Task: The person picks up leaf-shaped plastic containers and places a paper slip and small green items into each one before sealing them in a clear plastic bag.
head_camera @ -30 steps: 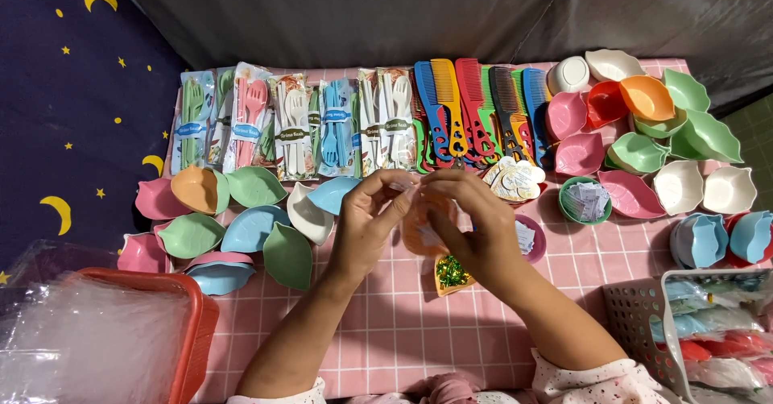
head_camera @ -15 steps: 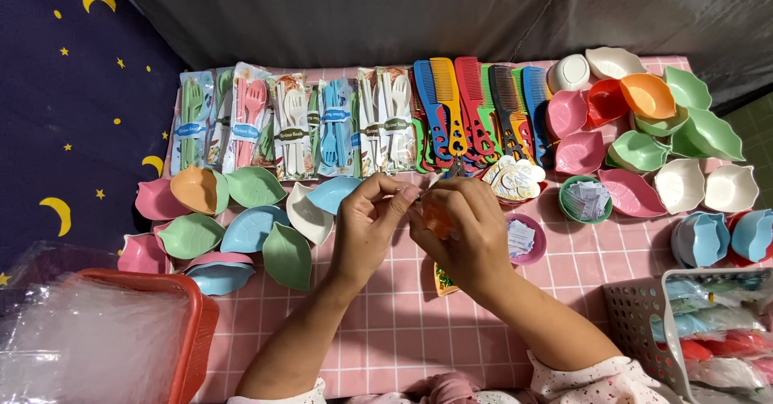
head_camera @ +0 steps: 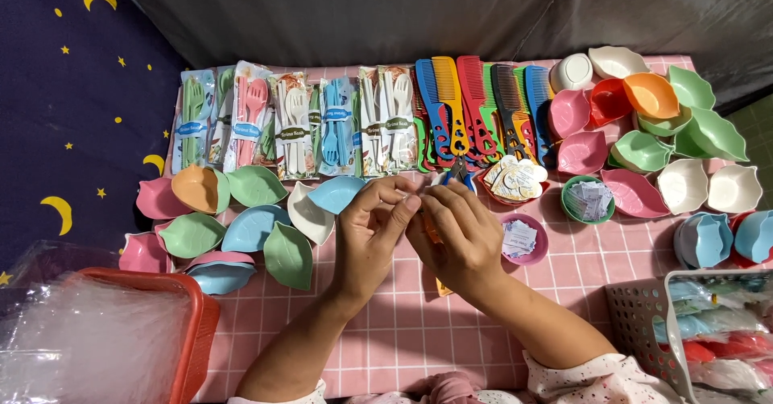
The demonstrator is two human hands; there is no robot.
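Left hand: the left hand [head_camera: 366,239] hovers over the middle of the worktop, its fingers [head_camera: 392,203] curled in and pinching the top of a small orange item together with the other hand.
Right hand: the right hand [head_camera: 460,239] sits just beside the left, touching it at the fingertips; its fingers are bent and closed around the same item, hiding most of it.
Orange item: the small orange item [head_camera: 433,231] is held between the two hands above the worktop; only a strip of it shows between the palms and a corner below the right hand, so its kind cannot be told.
Worktop: the worktop [head_camera: 403,331] wears a pink checked cloth and carries all the goods.
Cutlery packs: a row of clear cutlery packs [head_camera: 298,122] lies along the far edge, left of centre.
Combs: coloured combs [head_camera: 475,106] lie side by side to the right of the packs, just beyond the hands.
Leaf dishes, left: pastel leaf-shaped dishes [head_camera: 233,227] overlap in a cluster just left of the left hand.
Bowls, right: more leaf-shaped bowls [head_camera: 660,122] in pink, green, orange and white crowd the far right corner.
Small round dishes: a pink round dish [head_camera: 538,247] with paper slips sits just beside the right hand; a green round dish [head_camera: 573,186] with slips lies beyond it.
Red basket: a red basket [head_camera: 197,323] with clear plastic bags stands at the near left.
Grey basket: a grey basket [head_camera: 640,315] with wrapped goods stands at the near right.
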